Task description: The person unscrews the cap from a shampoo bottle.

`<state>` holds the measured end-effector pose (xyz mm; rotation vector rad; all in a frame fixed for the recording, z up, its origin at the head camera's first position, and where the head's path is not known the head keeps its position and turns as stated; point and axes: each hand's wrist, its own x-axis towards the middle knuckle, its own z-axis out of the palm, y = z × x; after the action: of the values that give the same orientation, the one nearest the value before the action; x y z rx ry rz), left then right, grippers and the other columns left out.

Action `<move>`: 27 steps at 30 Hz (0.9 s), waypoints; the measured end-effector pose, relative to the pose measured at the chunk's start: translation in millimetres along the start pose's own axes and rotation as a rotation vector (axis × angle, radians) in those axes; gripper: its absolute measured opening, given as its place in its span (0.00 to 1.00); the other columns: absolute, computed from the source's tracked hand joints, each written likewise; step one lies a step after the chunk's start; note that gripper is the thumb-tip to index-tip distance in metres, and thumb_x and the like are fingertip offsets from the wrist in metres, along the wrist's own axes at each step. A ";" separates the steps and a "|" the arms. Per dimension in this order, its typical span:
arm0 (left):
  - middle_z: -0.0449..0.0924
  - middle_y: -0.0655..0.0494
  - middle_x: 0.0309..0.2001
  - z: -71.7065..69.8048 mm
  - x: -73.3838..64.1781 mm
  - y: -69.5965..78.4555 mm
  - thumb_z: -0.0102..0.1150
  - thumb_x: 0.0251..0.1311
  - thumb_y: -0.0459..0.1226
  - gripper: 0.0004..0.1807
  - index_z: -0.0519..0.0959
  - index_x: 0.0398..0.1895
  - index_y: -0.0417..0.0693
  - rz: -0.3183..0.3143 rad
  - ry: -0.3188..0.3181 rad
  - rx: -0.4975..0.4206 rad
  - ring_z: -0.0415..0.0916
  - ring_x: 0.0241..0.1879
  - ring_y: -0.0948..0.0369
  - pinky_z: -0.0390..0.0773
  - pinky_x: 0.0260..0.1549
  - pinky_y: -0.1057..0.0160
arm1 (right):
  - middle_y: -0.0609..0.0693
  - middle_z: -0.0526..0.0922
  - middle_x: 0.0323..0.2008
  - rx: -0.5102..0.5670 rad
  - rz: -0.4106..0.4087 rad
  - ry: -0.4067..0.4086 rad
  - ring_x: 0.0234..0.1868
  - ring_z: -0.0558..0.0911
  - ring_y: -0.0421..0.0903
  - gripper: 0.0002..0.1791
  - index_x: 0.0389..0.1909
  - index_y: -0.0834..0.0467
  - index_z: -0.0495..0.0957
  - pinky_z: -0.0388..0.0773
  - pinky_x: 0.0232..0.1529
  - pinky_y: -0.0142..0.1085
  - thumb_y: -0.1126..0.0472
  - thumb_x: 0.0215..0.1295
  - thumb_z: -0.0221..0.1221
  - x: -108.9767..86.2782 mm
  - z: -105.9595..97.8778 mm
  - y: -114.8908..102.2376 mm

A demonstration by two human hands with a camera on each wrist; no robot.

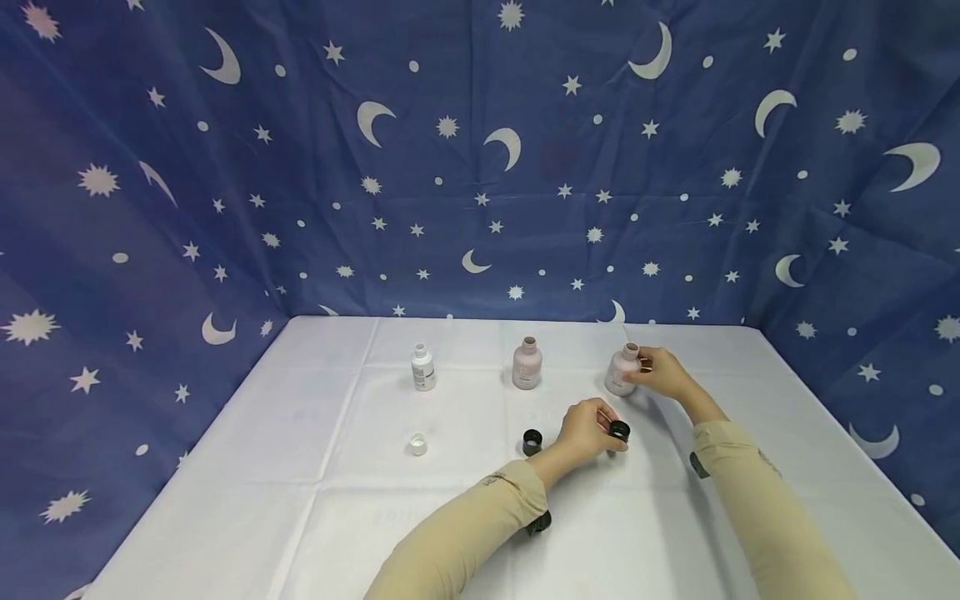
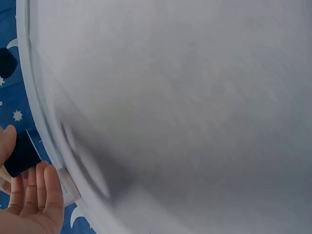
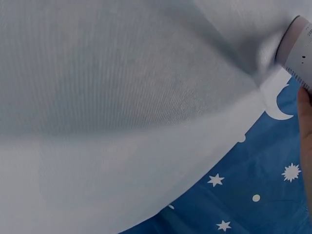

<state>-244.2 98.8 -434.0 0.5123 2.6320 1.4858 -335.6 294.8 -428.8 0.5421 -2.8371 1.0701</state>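
In the head view my right hand [image 1: 663, 375] holds a pale pink bottle [image 1: 621, 375] by its side, at the back right of the table. The bottle has an uncapped mouth and tilts slightly. Part of this bottle [image 3: 297, 51] shows at the edge of the right wrist view, with fingers along it. Nearer the front, my left hand [image 1: 581, 431] pinches a black cap [image 1: 618, 430] between thumb and fingers. That cap [image 2: 23, 155] appears at the lower left of the left wrist view. Another black cap [image 1: 532, 440] lies just beyond my left wrist.
A second pink bottle [image 1: 527, 367] without a cap stands at the back middle. To its left stands a small white bottle [image 1: 423, 369], also uncapped, with a white cap [image 1: 417, 444] in front of it. A white cloth [image 1: 225, 517] covers the table; a blue curtain [image 1: 465, 167] hangs behind.
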 end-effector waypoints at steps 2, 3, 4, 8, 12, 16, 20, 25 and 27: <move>0.79 0.56 0.23 3.8 1.6 0.6 0.77 0.35 0.31 0.17 0.79 0.29 0.43 0.010 -0.003 0.010 0.66 0.20 0.74 0.66 0.25 0.79 | 0.75 0.77 0.46 0.011 -0.013 -0.033 0.49 0.78 0.69 0.25 0.52 0.82 0.68 0.79 0.50 0.52 0.69 0.58 0.61 0.9 -2.1 0.2; 0.79 0.56 0.23 5.7 2.2 0.3 0.77 0.35 0.32 0.17 0.78 0.29 0.43 0.018 -0.006 0.019 0.66 0.20 0.74 0.65 0.25 0.79 | 0.76 0.76 0.47 0.018 -0.019 -0.054 0.50 0.77 0.69 0.24 0.52 0.82 0.68 0.78 0.50 0.52 0.70 0.59 0.60 0.9 -3.2 -0.2; 0.78 0.56 0.22 7.3 2.7 0.2 0.78 0.35 0.32 0.17 0.78 0.29 0.43 0.022 -0.010 0.027 0.65 0.20 0.74 0.65 0.26 0.79 | 0.76 0.76 0.48 0.030 -0.023 -0.075 0.51 0.76 0.70 0.24 0.52 0.83 0.67 0.78 0.51 0.52 0.70 0.60 0.59 0.8 -4.0 -1.0; 0.77 0.58 0.22 16.0 4.4 -1.4 0.78 0.36 0.34 0.18 0.77 0.29 0.45 0.039 -0.023 0.056 0.64 0.21 0.74 0.65 0.26 0.80 | 0.78 0.72 0.52 0.045 -0.035 -0.150 0.55 0.73 0.72 0.25 0.54 0.83 0.64 0.75 0.54 0.53 0.70 0.63 0.57 -0.2 -7.4 -4.4; 0.75 0.61 0.22 26.5 7.0 -1.6 0.78 0.37 0.34 0.19 0.75 0.29 0.46 0.048 -0.033 0.062 0.64 0.22 0.74 0.66 0.26 0.80 | 0.80 0.68 0.55 0.038 -0.057 -0.187 0.57 0.70 0.73 0.27 0.57 0.84 0.61 0.72 0.56 0.57 0.70 0.63 0.57 -0.3 -10.9 -4.8; 0.74 0.61 0.23 32.6 11.2 -2.0 0.78 0.38 0.35 0.19 0.75 0.30 0.46 0.049 -0.035 0.068 0.64 0.22 0.73 0.65 0.26 0.80 | 0.78 0.71 0.52 0.024 -0.108 -0.192 0.54 0.73 0.72 0.27 0.56 0.84 0.63 0.73 0.54 0.56 0.70 0.62 0.58 1.5 -12.2 -3.5; 0.74 0.60 0.21 34.0 15.5 -0.6 0.78 0.38 0.36 0.18 0.79 0.33 0.45 0.051 -0.032 0.134 0.64 0.22 0.72 0.65 0.26 0.79 | 0.73 0.78 0.46 -0.017 -0.153 -0.179 0.50 0.77 0.67 0.21 0.50 0.81 0.70 0.76 0.51 0.55 0.70 0.60 0.60 4.1 -14.0 -0.6; 0.72 0.62 0.19 34.5 15.9 4.1 0.78 0.37 0.38 0.18 0.82 0.34 0.45 0.047 -0.072 0.231 0.63 0.21 0.72 0.62 0.26 0.80 | 0.74 0.78 0.46 0.001 -0.144 -0.192 0.51 0.76 0.69 0.20 0.48 0.80 0.71 0.75 0.52 0.56 0.70 0.60 0.60 5.3 -15.4 1.6; 0.73 0.62 0.20 34.5 14.6 6.8 0.78 0.37 0.39 0.19 0.82 0.33 0.46 0.053 -0.084 0.271 0.64 0.22 0.72 0.62 0.26 0.80 | 0.75 0.76 0.47 0.004 -0.141 -0.201 0.52 0.76 0.70 0.20 0.49 0.80 0.71 0.75 0.52 0.55 0.70 0.60 0.60 5.4 -15.6 1.4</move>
<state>-248.4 135.0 -445.0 0.6545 2.7862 1.0970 -342.1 304.3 -416.8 0.8832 -2.9091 1.0521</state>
